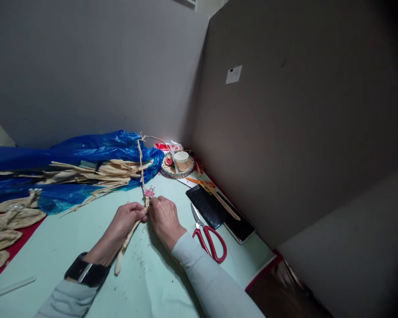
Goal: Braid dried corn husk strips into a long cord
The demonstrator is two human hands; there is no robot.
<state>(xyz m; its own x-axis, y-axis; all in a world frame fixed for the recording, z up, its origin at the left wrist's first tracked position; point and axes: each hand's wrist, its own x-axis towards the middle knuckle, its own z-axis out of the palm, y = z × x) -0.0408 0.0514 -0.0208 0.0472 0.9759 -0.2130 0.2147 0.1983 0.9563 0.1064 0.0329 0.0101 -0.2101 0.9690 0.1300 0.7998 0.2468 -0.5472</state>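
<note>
A braided straw cord (141, 168) runs from the table's far side down to both hands, with a pink binder clip (149, 193) clamped on it just above my fingers. My left hand (124, 221) pinches the cord's loose straw strips (126, 245), which trail down toward me. Right beside it, my right hand (164, 216) grips the same cord at the braid's end, its fingertips touching the left hand's. A dark watch is on my left wrist.
Red-handled scissors (207, 238) lie just right of my right hand, beside a black tablet (219, 212) with a straw strip across it. A woven coaster with a paper cup (181, 160) sits far back. Dry straw (96, 174) rests on a blue plastic bag (69, 152); woven pieces (9, 221) at left.
</note>
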